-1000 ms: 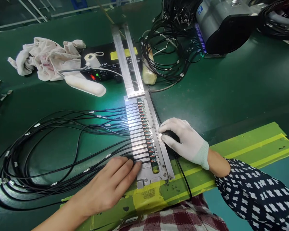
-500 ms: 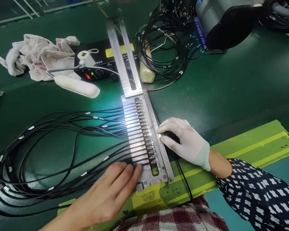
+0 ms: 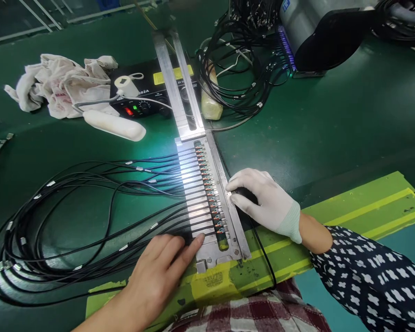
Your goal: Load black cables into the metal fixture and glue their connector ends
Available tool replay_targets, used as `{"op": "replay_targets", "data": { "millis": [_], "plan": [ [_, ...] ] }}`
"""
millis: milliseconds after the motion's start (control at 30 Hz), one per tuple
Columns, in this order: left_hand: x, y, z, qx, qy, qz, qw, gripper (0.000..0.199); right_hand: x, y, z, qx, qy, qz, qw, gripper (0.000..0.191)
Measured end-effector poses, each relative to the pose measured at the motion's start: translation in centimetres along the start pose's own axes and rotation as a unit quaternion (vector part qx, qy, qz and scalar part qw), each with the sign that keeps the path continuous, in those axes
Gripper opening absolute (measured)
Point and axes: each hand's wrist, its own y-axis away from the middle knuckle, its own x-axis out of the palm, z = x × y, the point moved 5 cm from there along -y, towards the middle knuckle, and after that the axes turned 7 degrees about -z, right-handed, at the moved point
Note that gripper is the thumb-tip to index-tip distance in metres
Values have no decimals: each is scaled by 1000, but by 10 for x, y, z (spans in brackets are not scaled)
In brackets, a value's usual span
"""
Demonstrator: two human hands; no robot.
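Rn I've got both hands on the flat silver metal jig (image 3: 207,252), abt mid-table, near end on the lime-green taped strip (image 3: 363,203). My bare left hand (image 3: 157,267) is palm down at its near left corner, forefinger stretched out w/ the tip at the lowest of the thin black round cables (image 3: 109,216), other fingers bent close together. Thumb's hidden, so can't tell if it's pinching anything.

My right hand, in a white knit glove w/ a pale green cuff (image 3: 268,203), has thumb + forefinger tips at the jig's right edge w/ a small gap between them. Can't tell if that's a grip or just resting.

Cables run in side by side from the left, stripped ends (image 3: 216,210) lined up over the slot, rest looped on the dark green tabletop (image 3: 297,133). Slotted silver metal frame (image 3: 169,83) extends from the jig's far end, over the black control box w/ a red switch (image 3: 152,110). White rounded bar (image 3: 114,125) is just in front of the box, crumpled off-white cloth (image 3: 72,83) to its left.
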Motion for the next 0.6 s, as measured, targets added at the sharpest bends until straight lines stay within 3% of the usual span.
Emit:
{"op": "replay_targets", "data": {
  "millis": [200,300,367,500,600],
  "plan": [
    [-16,-6,3,-51,82,1,995,49,0,4,2,-14,18,-2,1000,15],
    [-37,12,10,-114,145,-22,983,41,1,11,2,-27,32,9,999,24],
    [-46,32,11,-152,134,-38,979,29,1,14,2,-32,36,16,999,28],
    [-40,65,7,-216,82,-9,973,14,2,14,0,-22,41,9,999,22],
    [-36,75,5,-237,91,-27,967,10,3,13,-1,-17,49,11,999,22]
  ]
}}
